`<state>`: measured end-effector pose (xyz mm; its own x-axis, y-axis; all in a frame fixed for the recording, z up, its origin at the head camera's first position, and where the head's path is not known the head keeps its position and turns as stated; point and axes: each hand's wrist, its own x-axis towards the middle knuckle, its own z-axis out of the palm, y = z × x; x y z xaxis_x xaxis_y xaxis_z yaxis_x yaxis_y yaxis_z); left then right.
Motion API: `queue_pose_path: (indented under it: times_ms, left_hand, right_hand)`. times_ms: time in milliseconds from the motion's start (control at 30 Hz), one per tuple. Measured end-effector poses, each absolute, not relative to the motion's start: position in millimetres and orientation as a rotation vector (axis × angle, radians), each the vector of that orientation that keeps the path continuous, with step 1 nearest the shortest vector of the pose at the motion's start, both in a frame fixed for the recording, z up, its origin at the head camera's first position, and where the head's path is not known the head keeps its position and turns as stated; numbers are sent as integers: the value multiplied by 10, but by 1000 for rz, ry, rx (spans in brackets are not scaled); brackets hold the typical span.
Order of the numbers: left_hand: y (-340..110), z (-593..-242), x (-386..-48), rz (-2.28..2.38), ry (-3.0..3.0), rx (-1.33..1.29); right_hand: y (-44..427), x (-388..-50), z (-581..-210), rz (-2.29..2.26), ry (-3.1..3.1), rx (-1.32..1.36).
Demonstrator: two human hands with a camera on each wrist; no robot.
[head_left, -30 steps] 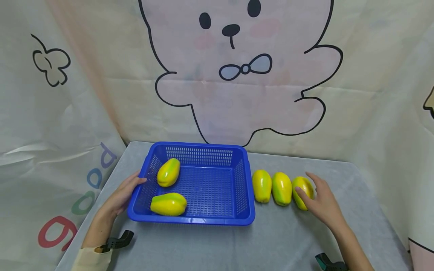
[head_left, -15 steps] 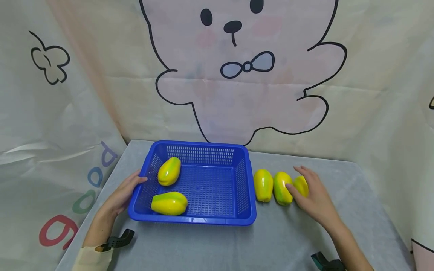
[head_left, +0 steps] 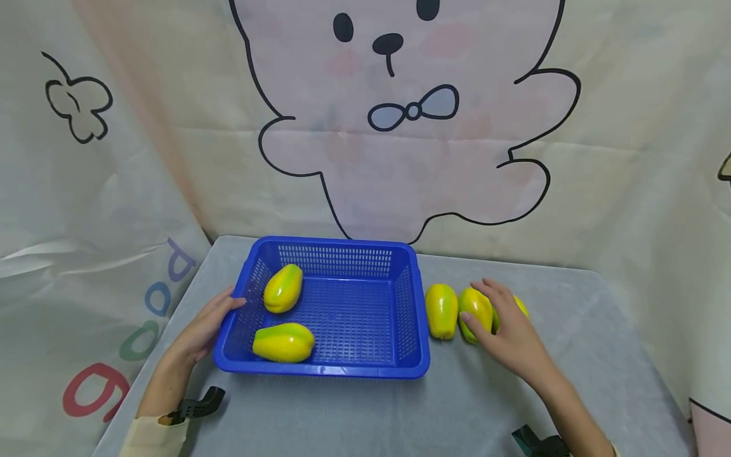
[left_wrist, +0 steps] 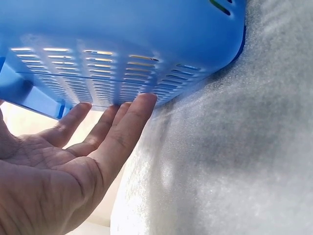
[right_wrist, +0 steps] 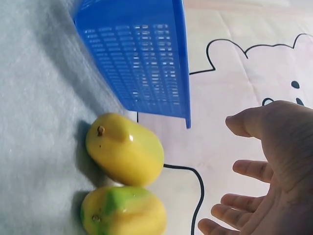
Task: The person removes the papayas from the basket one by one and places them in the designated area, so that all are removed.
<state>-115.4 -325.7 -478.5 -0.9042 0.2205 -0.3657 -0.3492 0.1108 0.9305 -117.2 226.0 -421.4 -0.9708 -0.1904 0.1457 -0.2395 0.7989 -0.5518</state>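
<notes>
A blue basket (head_left: 325,371) stands with two yellow-green papayas inside, one upper left (head_left: 283,289) and one lower left (head_left: 283,343). My left hand (head_left: 197,333) holds its left side, thumb on the rim; in the left wrist view the fingers (left_wrist: 127,127) rest against the slotted wall (left_wrist: 102,71). Right of the basket lie a papaya (head_left: 441,311), a second (head_left: 478,308) and a third (head_left: 521,306), partly hidden by my right hand. That right hand (head_left: 516,336) hovers over the second and third, fingers spread; the right wrist view shows the hand (right_wrist: 274,171) apart from two papayas (right_wrist: 127,152).
A grey cloth covers the table (head_left: 365,419). Behind it hangs a pale curtain (head_left: 622,190) with a bear drawing, and another printed curtain (head_left: 34,209) hangs at the left.
My right hand has moved left, from the third papaya to over the second, and the third shows again on its far side. The left hand keeps its place on the basket.
</notes>
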Motion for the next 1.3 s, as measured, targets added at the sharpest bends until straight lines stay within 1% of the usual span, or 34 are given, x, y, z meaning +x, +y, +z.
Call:
queue_pose_path:
  times_ms: [1300]
  left_hand:
    - [-3241,-4770,-1139,1858,1984,-110]
  right_hand:
    - [1697,-1201,-3966,888,-2930,596]
